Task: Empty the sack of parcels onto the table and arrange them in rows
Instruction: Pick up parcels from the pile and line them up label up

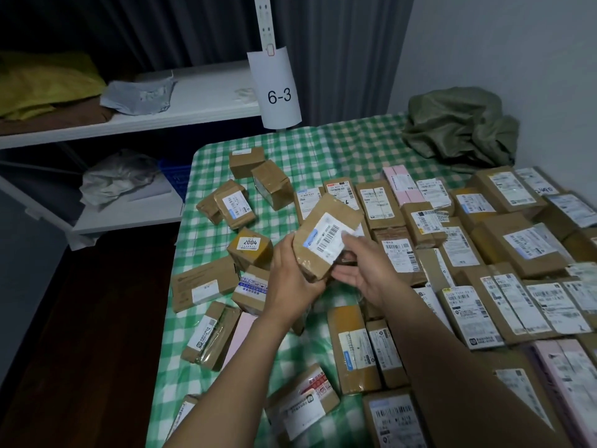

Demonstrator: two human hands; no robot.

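Observation:
Above the middle of the table I hold a brown taped parcel (326, 236) with a white barcode label facing up. My left hand (290, 282) grips its near left end. My right hand (365, 270) touches its right side, fingers on the label and under the box. The green checked table (349, 147) carries several brown and pink parcels set side by side in rows on the right (504, 253). Loose parcels lie scattered on the left, among them one marked 2004 (250, 245). The crumpled olive sack (458, 124) lies at the far right corner by the wall.
White shelves (200, 114) stand to the left behind the table, holding yellow cloth, a grey bag and crumpled plastic. A paper sign reading 6-3 (279, 92) hangs on the shelf post. Dark floor runs along the table's left edge. A grey wall bounds the right.

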